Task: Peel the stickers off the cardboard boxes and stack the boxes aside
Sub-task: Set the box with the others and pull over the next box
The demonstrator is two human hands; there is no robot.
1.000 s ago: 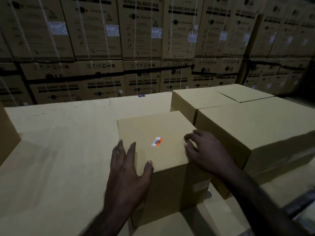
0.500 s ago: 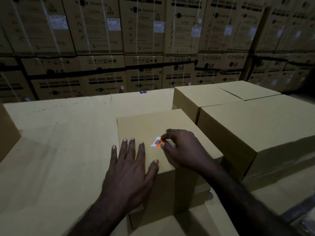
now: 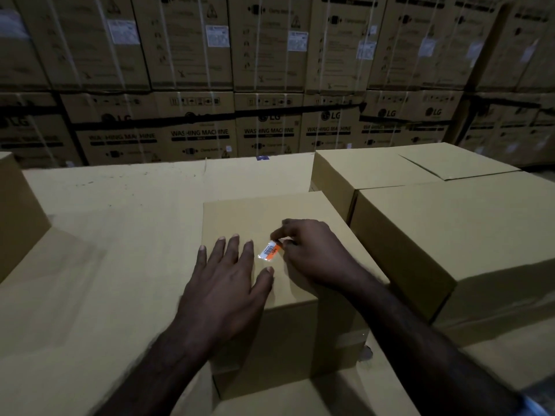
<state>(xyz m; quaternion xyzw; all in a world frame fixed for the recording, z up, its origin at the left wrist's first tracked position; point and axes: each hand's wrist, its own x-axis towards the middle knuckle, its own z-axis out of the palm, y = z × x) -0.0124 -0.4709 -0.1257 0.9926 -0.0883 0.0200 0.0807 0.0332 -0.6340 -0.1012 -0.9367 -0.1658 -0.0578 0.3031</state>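
A small plain cardboard box (image 3: 264,214) stands in front of me on a wide cardboard surface (image 3: 114,235). On its top lies a small white and orange barcode sticker (image 3: 269,251). My left hand (image 3: 228,283) rests flat on the box top, fingers spread, just left of the sticker. My right hand (image 3: 312,253) pinches the sticker's upper right end between thumb and forefinger; that end looks slightly lifted off the box.
Two bigger plain boxes stand to the right, a near box (image 3: 450,235) and a far box (image 3: 375,172). Another box edge (image 3: 18,211) shows at the far left. A wall of stacked washing machine cartons (image 3: 270,85) fills the background.
My right hand moved from the box's right edge to the sticker and pinched its end. My left hand slid up from the box's near left corner onto the top and lies flat.
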